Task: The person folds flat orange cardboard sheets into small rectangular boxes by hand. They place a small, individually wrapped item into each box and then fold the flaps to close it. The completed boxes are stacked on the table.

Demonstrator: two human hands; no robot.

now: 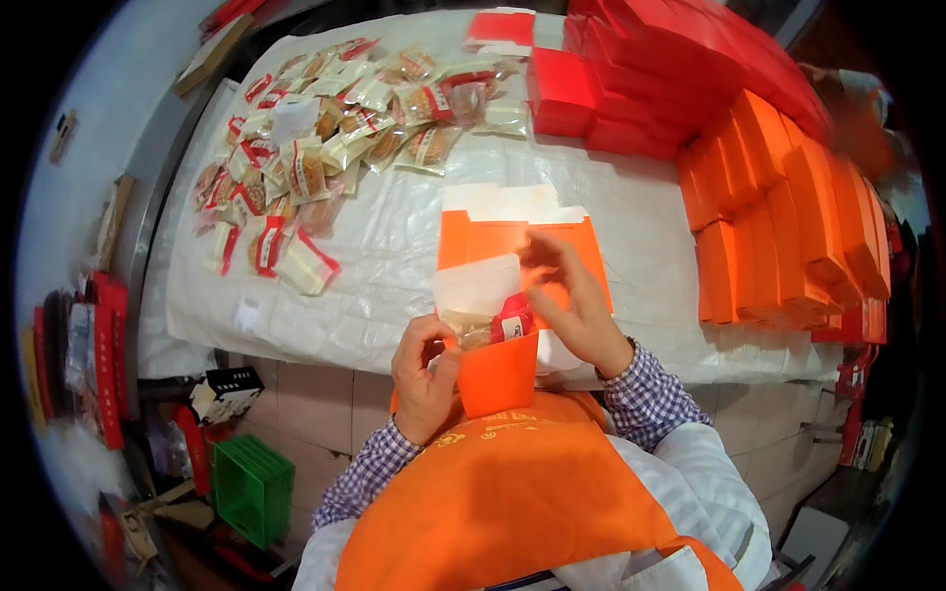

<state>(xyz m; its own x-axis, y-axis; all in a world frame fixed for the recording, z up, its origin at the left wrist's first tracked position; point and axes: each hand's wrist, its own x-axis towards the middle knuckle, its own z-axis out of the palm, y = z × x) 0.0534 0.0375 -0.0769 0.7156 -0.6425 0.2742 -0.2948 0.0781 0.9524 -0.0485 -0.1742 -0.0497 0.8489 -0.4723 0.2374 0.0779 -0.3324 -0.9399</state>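
Observation:
My left hand pinches the left side of an upright orange paper box at the table's near edge, close to my apron. The box's white inner flap stands raised at the back of its mouth. Sticking out of the top is a clear-wrapped snack packet with a red and white end. Just right of the mouth is my right hand, fingers spread and curved, with nothing seen in it. Beyond the box, flat orange cartons with white flaps lie on the table, partly behind my right hand.
A heap of wrapped snack packets covers the table's far left. Stacked red boxes fill the far right, with stacked orange boxes nearer. On the floor at left stands a green crate. White sheeting covers the table.

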